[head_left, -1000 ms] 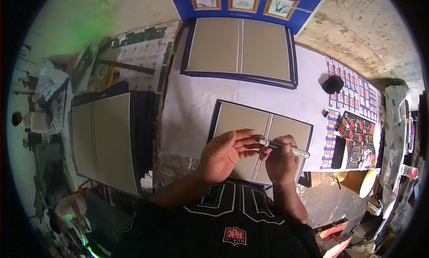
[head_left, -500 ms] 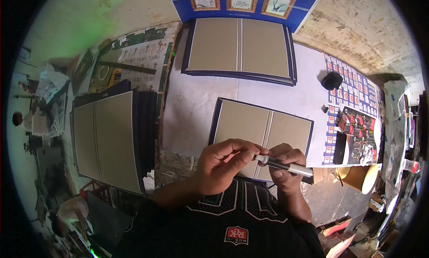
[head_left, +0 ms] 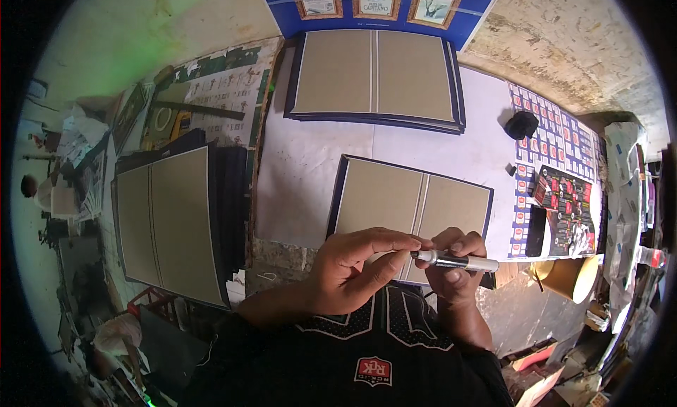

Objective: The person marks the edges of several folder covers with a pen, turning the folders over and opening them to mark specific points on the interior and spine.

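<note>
My right hand [head_left: 455, 266] grips a white marker [head_left: 462, 261] with a dark band, holding it nearly level in front of my chest. A dark tip shows at the marker's left end, right by the fingertips of my left hand [head_left: 356, 266]. The left thumb and forefinger are pinched together on a pale piece that looks like the marker's cap, mostly hidden by the fingers. Beneath both hands lies an opened-out cover board [head_left: 381, 195], greyish beige with a dark blue border and pale lines down its middle.
A stack of similar boards [head_left: 338, 75] lies at the back of the white-covered table [head_left: 296, 188]. Another stack [head_left: 183, 216] stands on the left. At right are a black lump [head_left: 522, 125], a phone-like dark slab [head_left: 537, 232], a printed sheet [head_left: 568, 209] and a yellowish bucket [head_left: 564, 280].
The marker's left end, pale before, now shows a dark tip. My left fingers have straightened somewhat over it, and the marker has turned slightly more level in my right hand.
</note>
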Demonstrator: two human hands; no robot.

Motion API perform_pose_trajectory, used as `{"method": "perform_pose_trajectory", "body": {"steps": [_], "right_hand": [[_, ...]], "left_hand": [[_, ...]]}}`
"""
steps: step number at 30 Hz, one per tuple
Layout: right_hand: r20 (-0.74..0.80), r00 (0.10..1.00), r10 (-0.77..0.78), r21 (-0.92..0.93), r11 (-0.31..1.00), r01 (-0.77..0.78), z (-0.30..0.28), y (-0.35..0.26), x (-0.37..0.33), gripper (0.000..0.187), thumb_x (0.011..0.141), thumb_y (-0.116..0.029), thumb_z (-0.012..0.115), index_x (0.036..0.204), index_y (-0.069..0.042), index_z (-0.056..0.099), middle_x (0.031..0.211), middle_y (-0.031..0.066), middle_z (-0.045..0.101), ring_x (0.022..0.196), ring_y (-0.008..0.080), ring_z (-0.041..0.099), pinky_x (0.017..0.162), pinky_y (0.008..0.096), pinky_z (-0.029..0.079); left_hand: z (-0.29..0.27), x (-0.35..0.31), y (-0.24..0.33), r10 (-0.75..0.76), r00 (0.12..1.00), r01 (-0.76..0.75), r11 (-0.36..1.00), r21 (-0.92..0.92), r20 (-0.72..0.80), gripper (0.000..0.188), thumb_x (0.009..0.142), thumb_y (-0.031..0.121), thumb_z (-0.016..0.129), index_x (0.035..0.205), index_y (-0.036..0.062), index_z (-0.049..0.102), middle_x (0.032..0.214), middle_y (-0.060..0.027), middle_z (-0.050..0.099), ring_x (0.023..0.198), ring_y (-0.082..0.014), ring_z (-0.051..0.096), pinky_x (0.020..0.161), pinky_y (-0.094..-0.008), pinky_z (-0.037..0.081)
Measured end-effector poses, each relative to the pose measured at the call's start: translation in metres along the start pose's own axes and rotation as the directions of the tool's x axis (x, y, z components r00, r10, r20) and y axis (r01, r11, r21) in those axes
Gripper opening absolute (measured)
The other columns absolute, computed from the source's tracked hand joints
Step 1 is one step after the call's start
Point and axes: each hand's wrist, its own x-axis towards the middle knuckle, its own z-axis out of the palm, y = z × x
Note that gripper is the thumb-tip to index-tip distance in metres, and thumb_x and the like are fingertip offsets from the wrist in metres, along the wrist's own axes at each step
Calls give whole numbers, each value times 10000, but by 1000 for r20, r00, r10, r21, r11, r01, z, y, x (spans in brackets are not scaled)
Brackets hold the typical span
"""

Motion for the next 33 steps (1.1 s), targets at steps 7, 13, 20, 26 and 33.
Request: {"method": "perform_pose_trajectory", "body": {"steps": [7,13,20,26,33], "right_hand": [[18,1000,25,79,997,-27,2,-2,-2,319,787,-161,765,1003,-47,559,955,235,617,873,301,666,758,386,566],[23,998,63,221,973,-67,3,0,-3,319,805,-141,740,1024,-21,542,979,240,605,871,330,668,759,409,577],[44,997,58,222,973,-66,7,-3,-3,318,815,-135,729,1032,-10,533,975,244,605,820,336,679,737,410,582],[30,998,48,146,988,-52,6,-4,-5,311,814,-140,730,1017,-4,538,973,248,610,804,332,682,710,402,585],[2,999,49,146,988,-48,12,-5,-6,309,818,-129,722,1021,14,538,968,259,615,789,339,683,719,416,596]], "left_hand": [[0,1,0,74,997,-76,992,102,20,245,929,-1,543,1171,-7,581,1103,-170,653,1006,-219,659,805,-306,543],[2,2,4,142,990,-144,961,235,28,263,902,-26,565,1165,-17,580,1085,-167,660,944,-214,682,775,-305,554],[3,2,2,208,977,-211,956,205,37,266,890,-11,594,1154,-27,579,1088,-190,657,920,-242,695,766,-327,571],[3,1,-2,244,970,-244,956,161,21,284,880,11,626,1156,-31,575,1048,-198,666,876,-239,704,735,-328,586],[4,1,1,294,956,-290,927,239,18,272,892,0,603,1157,-49,562,1004,-205,672,857,-232,706,703,-299,595]]}}
